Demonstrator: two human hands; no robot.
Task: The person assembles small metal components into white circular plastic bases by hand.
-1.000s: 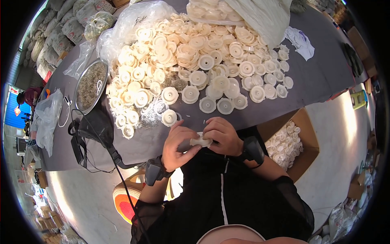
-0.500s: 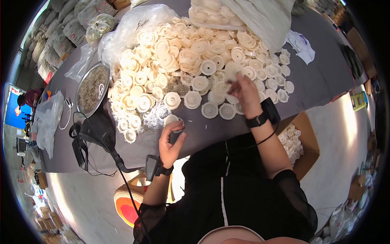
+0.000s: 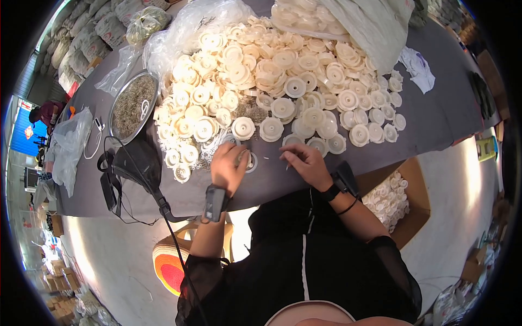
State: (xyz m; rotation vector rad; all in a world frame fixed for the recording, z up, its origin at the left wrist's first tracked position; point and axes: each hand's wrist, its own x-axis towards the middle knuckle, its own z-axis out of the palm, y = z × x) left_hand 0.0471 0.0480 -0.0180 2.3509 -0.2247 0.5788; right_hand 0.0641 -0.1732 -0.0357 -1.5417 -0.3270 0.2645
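Observation:
My left hand (image 3: 228, 169) is closed at the table's near edge, its fingers and thumb around a round cream plastic wheel (image 3: 250, 162), which they partly hide. My right hand (image 3: 309, 166) is a little to the right, thumb and fingers pinched together. Something thin and pale seems to show at its fingertips, too small to name. Beyond both hands spreads a large heap of cream plastic wheels (image 3: 271, 73), with several lying singly along its near side, such as a flanged wheel (image 3: 271, 129). Small clear plastic rings (image 3: 209, 148) lie left of my left hand.
A metal tray of small greyish parts (image 3: 156, 87) stands left of the heap, next to a black pouch with straps (image 3: 136, 168). Plastic bags (image 3: 201, 19) and a white sack (image 3: 375, 32) lie behind. A cardboard box (image 3: 417, 190) holding wheels stands below the right edge.
My right hand has come from the heap back toward my body and nearer my left hand. The left hand has risen slightly and now bends over its wheel. The whole view has shifted a little.

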